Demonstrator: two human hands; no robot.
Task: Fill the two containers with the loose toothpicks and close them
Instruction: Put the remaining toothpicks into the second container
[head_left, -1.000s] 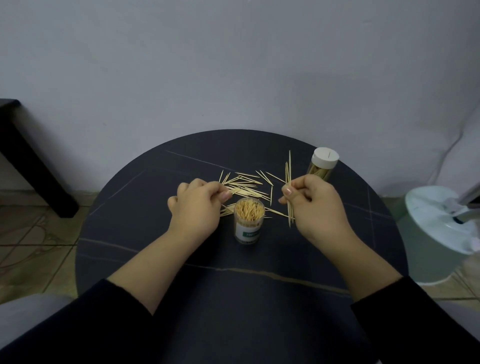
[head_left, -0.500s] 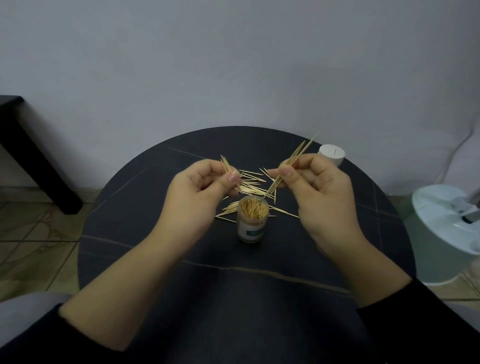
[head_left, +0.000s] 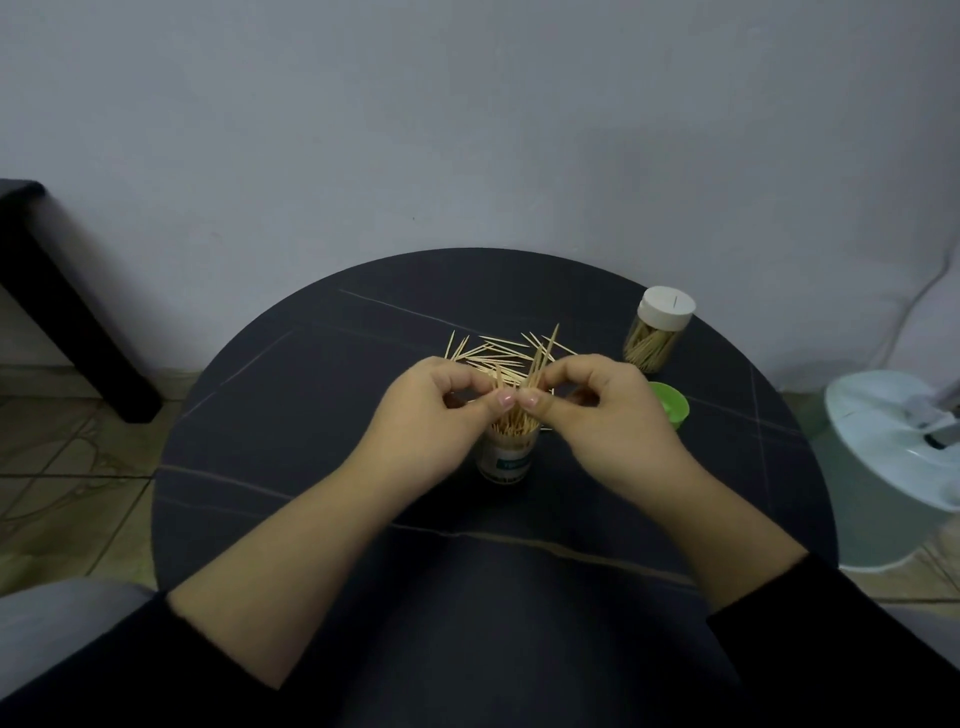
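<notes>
Hands meet at frame centre: left hand (head_left: 431, 410) and right hand (head_left: 608, 415) each pinch held toothpicks (head_left: 540, 358) over the open container (head_left: 506, 457), which looks nearly full. Risk: the crowded mouth may deflect sticks onto the table (head_left: 311, 415), or a knuckle may tip the jar. Loose toothpicks (head_left: 488, 348) lie just behind; green lid (head_left: 670, 410) sits partly hidden behind the right hand, capped container (head_left: 657, 332) above it

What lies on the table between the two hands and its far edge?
In the head view, a scatter of loose toothpicks lies there, on the dark table.
</notes>
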